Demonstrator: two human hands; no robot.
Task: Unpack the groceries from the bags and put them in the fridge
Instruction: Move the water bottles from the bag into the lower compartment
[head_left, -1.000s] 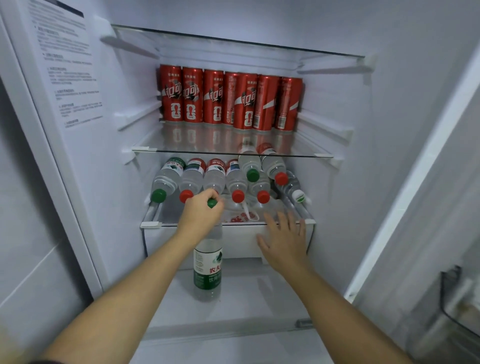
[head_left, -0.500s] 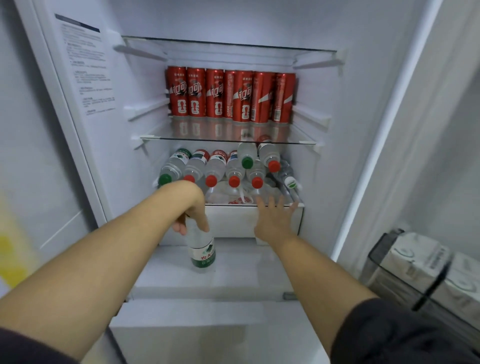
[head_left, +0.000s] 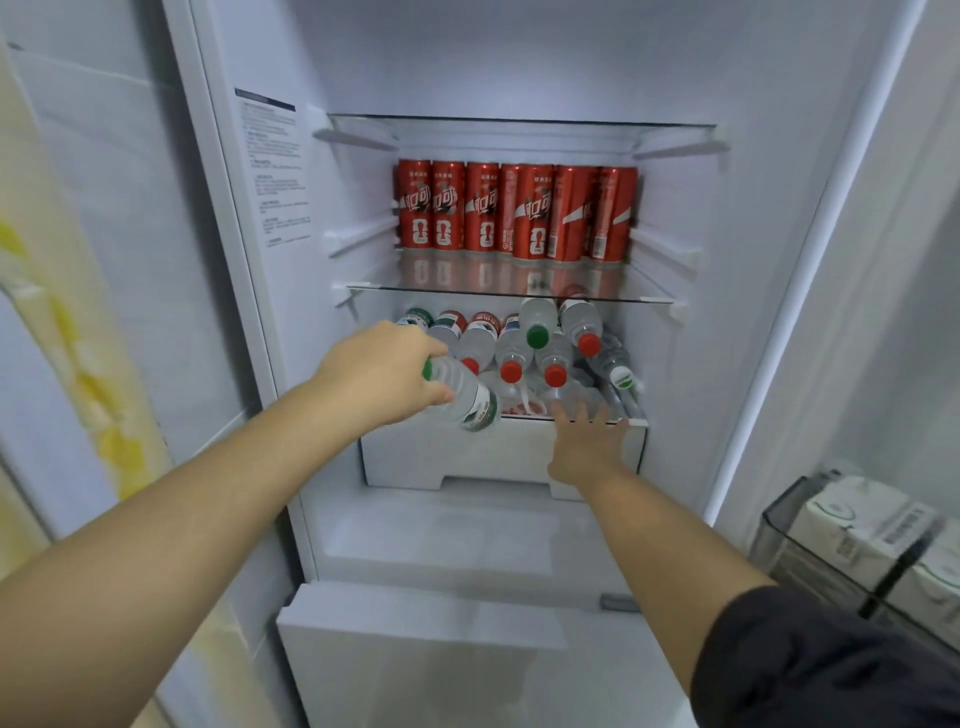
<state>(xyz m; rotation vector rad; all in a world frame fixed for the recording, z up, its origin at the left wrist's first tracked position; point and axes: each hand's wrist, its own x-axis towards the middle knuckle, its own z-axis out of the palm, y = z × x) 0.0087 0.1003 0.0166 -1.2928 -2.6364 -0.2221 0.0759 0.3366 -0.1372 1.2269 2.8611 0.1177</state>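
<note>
Water bottle (head_left: 467, 397), mid-stowing, sits tilted in the left hand's (head_left: 384, 366) curled grip, right hand (head_left: 587, 441) spread at the drawer (head_left: 467, 457) rim; next likely laying it among stacked bottles (head_left: 537, 322).

Left of the fridge (head_left: 519, 52) stands a pale, flat panel (head_left: 130, 208). Across it slants a whitish strip with yellow blotches (head_left: 78, 364), too blurred to name. A sticker of small print (head_left: 275, 166) sits on the inner left wall. Low at the right, a clear bin (head_left: 779, 514) holds white cartons (head_left: 857, 525) side by side.
</note>
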